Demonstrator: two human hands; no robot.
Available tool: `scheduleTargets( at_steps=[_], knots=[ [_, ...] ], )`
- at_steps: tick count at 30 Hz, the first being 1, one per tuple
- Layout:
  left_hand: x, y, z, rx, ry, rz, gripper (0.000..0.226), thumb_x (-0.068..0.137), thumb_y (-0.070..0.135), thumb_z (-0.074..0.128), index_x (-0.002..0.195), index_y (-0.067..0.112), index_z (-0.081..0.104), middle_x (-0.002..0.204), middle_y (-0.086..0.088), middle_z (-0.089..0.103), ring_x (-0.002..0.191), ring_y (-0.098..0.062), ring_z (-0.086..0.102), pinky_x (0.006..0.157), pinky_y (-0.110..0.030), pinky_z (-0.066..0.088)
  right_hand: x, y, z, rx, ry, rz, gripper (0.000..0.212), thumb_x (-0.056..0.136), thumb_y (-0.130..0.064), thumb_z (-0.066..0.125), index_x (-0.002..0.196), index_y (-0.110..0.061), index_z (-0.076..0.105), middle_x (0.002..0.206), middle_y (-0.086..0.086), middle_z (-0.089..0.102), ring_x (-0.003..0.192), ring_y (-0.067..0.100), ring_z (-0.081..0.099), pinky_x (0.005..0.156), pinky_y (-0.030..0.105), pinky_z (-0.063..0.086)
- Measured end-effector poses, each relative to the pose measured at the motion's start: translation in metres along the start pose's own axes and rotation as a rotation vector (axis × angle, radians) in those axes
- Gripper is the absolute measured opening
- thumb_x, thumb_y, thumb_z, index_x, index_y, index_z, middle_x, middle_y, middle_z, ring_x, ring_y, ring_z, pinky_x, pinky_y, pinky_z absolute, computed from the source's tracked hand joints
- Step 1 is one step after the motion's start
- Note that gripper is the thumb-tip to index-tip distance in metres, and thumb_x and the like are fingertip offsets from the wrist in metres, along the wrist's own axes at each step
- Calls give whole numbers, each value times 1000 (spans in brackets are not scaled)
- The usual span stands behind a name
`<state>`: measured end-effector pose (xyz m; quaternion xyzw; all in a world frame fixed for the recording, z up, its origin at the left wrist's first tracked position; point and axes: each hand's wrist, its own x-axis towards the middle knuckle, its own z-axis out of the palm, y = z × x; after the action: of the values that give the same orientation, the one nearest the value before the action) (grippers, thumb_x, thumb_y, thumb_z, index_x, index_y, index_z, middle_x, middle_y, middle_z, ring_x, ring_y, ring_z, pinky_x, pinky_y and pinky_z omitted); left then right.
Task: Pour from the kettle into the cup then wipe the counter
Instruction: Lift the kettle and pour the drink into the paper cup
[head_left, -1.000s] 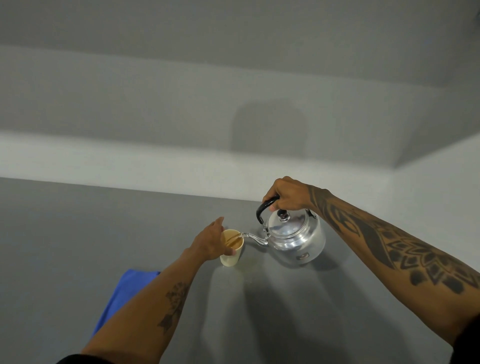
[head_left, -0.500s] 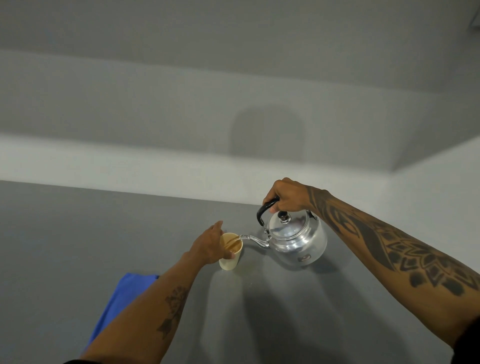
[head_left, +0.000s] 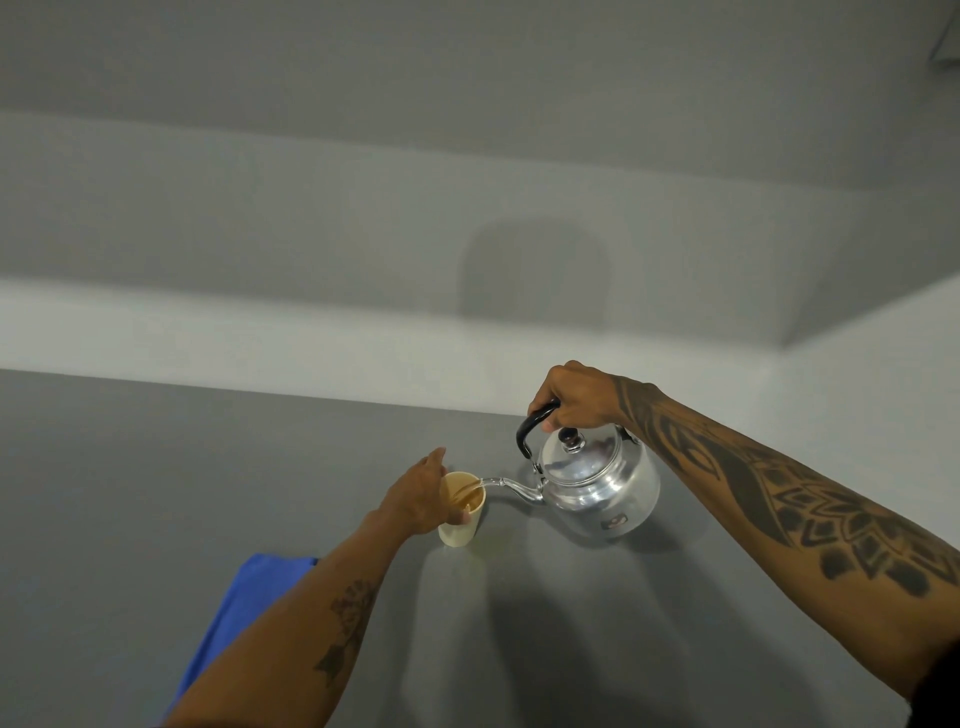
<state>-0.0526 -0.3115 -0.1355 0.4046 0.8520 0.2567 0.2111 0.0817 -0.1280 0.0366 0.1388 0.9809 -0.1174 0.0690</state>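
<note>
A shiny metal kettle hangs tilted above the grey counter, its spout over the rim of a cream paper cup. A thin stream runs from the spout into the cup, which holds brownish liquid. My right hand grips the kettle's black handle from above. My left hand wraps the cup's left side and holds it on the counter. A blue cloth lies on the counter at the lower left, partly hidden under my left forearm.
A pale low ledge runs along the back of the counter below a grey wall, and a white wall closes the right side.
The kettle has stayed tilted with its spout at the cup while the pour goes on. Both hands keep their grips; only the view has shifted slightly.
</note>
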Motion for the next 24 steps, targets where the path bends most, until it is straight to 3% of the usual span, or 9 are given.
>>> scheduleTargets(
  at_steps=[18, 24],
  knots=[
    [-4, 3, -2, 1, 4, 2, 106, 67, 41, 83, 148, 14, 20, 142, -8, 48, 124, -29, 50, 104, -43, 44, 1, -4, -3, -23, -13, -2, 28, 80, -14, 71, 108, -12, 72, 105, 7, 73, 84, 15, 60, 75, 27, 45],
    [-3, 4, -2, 9, 2, 8, 105, 69, 41, 82, 148, 15, 19, 144, -8, 46, 126, -29, 49, 106, -43, 43, 1, -2, -1, -20, -19, -7, 29, 81, -14, 71, 109, -11, 71, 108, 7, 73, 93, 20, 64, 84, 32, 52]
  ],
)
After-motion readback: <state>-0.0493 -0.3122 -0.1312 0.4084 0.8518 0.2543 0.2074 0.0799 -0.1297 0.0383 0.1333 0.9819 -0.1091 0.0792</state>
